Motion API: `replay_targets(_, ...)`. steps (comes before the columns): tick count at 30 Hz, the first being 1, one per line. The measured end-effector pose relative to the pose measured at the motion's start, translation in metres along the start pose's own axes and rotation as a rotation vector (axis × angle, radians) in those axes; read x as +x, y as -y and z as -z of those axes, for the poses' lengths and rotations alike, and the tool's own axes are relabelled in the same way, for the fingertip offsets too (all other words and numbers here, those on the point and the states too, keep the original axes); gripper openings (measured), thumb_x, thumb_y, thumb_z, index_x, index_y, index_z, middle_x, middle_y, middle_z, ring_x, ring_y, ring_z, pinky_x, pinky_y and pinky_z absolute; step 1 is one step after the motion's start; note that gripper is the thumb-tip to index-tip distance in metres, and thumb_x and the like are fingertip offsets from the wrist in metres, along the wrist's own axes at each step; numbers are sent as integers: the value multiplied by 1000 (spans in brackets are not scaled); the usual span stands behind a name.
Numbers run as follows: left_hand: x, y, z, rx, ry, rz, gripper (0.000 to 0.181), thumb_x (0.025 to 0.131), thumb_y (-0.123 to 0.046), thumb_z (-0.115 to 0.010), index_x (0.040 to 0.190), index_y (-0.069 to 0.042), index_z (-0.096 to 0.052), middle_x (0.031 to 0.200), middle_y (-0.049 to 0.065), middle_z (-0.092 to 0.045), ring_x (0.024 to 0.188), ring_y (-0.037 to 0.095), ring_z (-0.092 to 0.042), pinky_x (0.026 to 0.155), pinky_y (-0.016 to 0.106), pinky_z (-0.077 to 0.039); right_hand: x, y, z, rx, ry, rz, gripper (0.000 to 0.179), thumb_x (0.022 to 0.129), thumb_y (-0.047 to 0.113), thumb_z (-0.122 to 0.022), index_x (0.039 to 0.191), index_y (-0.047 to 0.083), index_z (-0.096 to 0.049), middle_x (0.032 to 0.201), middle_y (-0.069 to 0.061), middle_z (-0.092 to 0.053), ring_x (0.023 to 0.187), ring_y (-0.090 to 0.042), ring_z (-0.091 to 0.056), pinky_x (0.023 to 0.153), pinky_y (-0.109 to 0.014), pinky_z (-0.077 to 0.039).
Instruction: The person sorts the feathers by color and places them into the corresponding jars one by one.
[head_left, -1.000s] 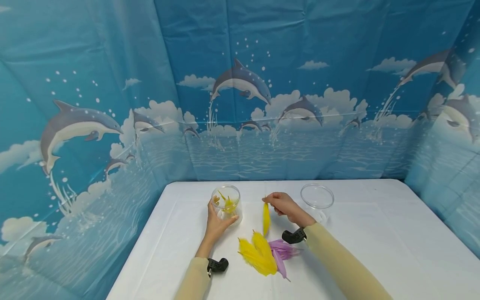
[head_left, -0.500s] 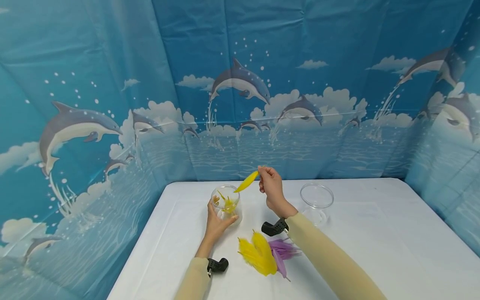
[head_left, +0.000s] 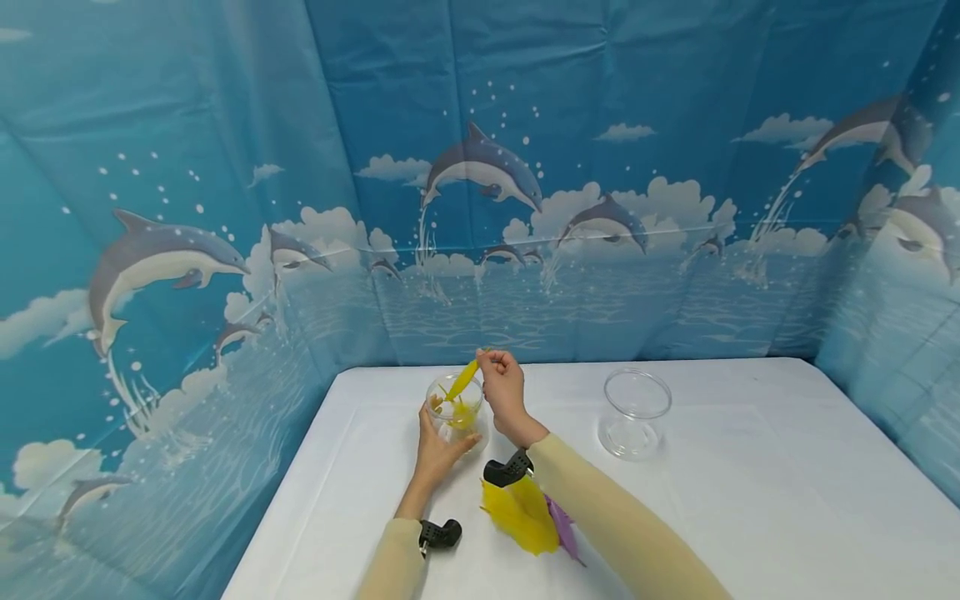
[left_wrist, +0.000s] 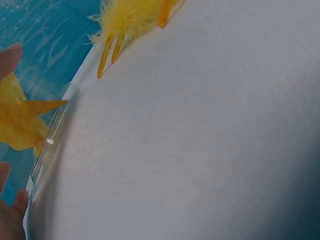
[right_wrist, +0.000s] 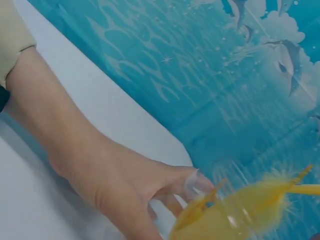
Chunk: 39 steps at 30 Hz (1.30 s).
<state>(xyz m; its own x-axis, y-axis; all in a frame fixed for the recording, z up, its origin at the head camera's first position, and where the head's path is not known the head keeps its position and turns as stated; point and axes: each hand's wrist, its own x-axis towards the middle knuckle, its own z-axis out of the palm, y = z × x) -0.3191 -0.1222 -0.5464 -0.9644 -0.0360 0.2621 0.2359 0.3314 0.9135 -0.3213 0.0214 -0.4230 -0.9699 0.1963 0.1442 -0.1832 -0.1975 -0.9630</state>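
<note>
While the left hand (head_left: pixel 438 457) holds the jar (head_left: pixel 450 430), fingers around its side, the right hand (head_left: pixel 506 388) pinches the feather (head_left: pixel 462 382) by its upper end, slanting down at the mouth. Probably light, soft, easily crumpled; I'd grip its end.

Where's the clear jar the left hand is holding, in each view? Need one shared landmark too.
Head: clear jar just left of centre, lower half, held by the left hand.
Left wrist: clear jar at the left edge, only partly in frame.
Right wrist: clear jar low, right of centre, partly in frame.
Shared landmark: the blue backdrop, visible in all three.
</note>
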Motion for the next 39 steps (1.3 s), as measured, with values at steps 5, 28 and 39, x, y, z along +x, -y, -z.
replay_targets(5,1,2,-2,1,0,-3,112,68,-34,-86,148,-15,-10,150,13,-24,135,30,-26,108,51,-21,-2,-6,1,-128,35,-29,32,90,36,-65,99,6,-58,67,-2,-46,51,-13,-38,51,-27,-36)
replay_targets(28,-2,0,-1,-1,-29,-70,106,72,-23,-84,148,-12,-12,145,20,-27,131,36,-29,103,58,-24,4,-41,97,-832,597,-337,33,85,34,-70,75,3,-66,51,2,-31,43,-13,-23,44,-25,-25)
replay_targets(39,-1,-2,-1,-24,0,2,109,71,-24,-85,148,-14,-10,149,16,-24,135,31,-26,107,53,-21,-2,-61,96,-1081,659,-337,43,74,39,-80,54,10,-57,47,4,-28,40,-11,-23,42,-21,-21)
